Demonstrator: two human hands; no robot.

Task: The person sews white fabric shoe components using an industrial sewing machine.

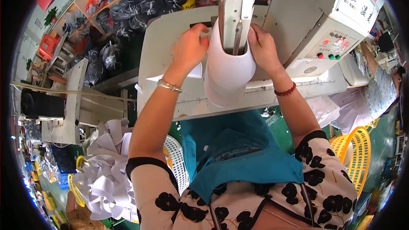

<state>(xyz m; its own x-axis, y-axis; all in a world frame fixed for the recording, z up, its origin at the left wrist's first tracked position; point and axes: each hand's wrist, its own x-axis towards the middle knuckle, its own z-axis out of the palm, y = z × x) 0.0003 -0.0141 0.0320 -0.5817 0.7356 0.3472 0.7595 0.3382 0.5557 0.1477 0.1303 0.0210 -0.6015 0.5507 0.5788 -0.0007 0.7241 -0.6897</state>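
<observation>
A smooth white tube-shaped piece (230,76) stands around the upright arm (232,19) of a machine, its open rim facing up. On its left side my left hand (189,49) has curled fingers at the far rim, with the fingertips partly hidden. From the right my right hand (265,49) grips the rim, thumb on top and the other fingers out of sight behind the wall. A narrow metal bar (238,38) reaches down into the tube's opening. Beside my left wrist lies a pointed white flap (195,72) on the pale worktable (159,55).
A control box (330,44) with coloured buttons stands right of the tube. Black plastic bags (149,0) are piled beyond the table at left. White curled pieces (110,174) heap up at lower left, and a yellow basket (358,157) is at right. Another person (383,89) sits far right.
</observation>
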